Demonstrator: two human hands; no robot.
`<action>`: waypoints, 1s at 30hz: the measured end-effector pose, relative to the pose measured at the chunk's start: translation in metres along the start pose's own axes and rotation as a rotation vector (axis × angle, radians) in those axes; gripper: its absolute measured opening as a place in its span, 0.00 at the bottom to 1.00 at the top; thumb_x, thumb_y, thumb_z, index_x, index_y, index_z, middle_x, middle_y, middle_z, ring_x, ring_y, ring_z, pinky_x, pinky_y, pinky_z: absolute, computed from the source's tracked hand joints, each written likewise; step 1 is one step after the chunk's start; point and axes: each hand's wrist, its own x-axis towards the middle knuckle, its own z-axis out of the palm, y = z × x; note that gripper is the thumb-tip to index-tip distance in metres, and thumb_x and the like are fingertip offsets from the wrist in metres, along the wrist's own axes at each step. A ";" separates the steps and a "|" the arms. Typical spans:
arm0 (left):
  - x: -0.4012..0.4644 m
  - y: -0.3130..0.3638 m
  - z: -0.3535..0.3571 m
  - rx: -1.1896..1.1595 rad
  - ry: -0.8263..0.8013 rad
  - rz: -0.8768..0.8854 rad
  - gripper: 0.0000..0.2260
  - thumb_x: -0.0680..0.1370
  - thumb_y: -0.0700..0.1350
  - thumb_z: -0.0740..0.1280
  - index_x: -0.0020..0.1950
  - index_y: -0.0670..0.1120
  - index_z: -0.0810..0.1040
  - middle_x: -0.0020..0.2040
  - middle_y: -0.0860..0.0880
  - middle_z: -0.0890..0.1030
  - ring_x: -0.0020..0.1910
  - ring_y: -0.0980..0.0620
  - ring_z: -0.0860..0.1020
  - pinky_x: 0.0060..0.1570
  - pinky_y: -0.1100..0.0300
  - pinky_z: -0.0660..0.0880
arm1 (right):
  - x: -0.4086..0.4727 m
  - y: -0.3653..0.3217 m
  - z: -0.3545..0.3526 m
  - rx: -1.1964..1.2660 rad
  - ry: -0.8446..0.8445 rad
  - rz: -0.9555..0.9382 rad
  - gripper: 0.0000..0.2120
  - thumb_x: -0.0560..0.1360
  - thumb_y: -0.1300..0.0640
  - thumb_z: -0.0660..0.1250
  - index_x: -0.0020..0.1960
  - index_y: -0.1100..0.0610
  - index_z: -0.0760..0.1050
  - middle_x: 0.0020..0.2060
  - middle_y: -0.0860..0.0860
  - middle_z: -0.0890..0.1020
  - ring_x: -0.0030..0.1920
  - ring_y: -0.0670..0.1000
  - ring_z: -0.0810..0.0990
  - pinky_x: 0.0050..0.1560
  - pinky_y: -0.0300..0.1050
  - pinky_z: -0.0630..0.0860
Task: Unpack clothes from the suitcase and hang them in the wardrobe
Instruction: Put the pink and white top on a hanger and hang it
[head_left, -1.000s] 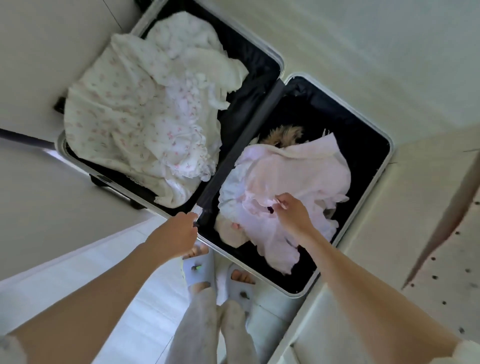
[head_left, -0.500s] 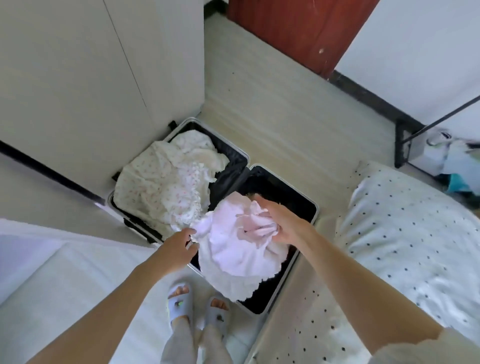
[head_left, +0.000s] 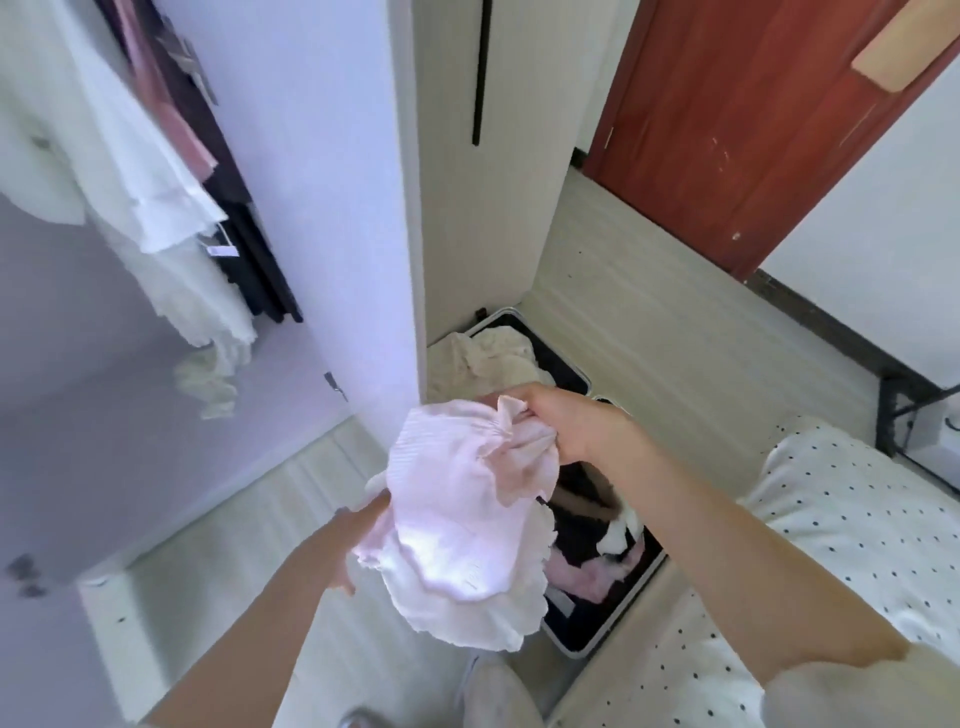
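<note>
No writing is readable; a small tag (head_left: 222, 251) on the hanging clothes is blurred. The pale pink ribbed garment (head_left: 457, 525), frilled at its edges, hangs bunched above the open suitcase (head_left: 605, 636). The right hand (head_left: 569, 423) pinches its top ruffle; the left hand (head_left: 345, 545) grips its lower side, fingers partly hidden by cloth.

Crumpled pale pink garment (head_left: 467, 525) held up above open suitcase (head_left: 602, 636)

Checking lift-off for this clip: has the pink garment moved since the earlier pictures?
Yes. The pink garment has come up out of the suitcase, held by both hands, right hand and left hand, toward the wardrobe side.
</note>
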 end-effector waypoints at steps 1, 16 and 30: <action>-0.006 -0.016 -0.017 -0.053 0.034 -0.010 0.31 0.77 0.53 0.65 0.75 0.45 0.58 0.65 0.39 0.70 0.47 0.42 0.76 0.39 0.50 0.74 | 0.002 -0.005 0.022 -0.014 -0.004 -0.027 0.06 0.68 0.58 0.64 0.35 0.57 0.68 0.28 0.52 0.74 0.28 0.48 0.77 0.31 0.34 0.74; -0.110 -0.117 -0.231 -0.882 0.165 0.219 0.06 0.78 0.42 0.62 0.49 0.40 0.76 0.33 0.45 0.81 0.27 0.51 0.79 0.26 0.63 0.75 | 0.070 -0.067 0.255 -0.128 0.094 -0.205 0.17 0.76 0.57 0.61 0.28 0.56 0.68 0.21 0.50 0.71 0.19 0.47 0.72 0.22 0.34 0.68; -0.177 0.013 -0.375 -0.718 0.452 0.530 0.08 0.78 0.40 0.58 0.39 0.43 0.72 0.28 0.48 0.74 0.22 0.54 0.76 0.30 0.60 0.78 | 0.166 -0.135 0.385 -1.082 -0.250 -0.340 0.38 0.64 0.38 0.75 0.70 0.44 0.65 0.65 0.44 0.74 0.65 0.47 0.72 0.59 0.45 0.71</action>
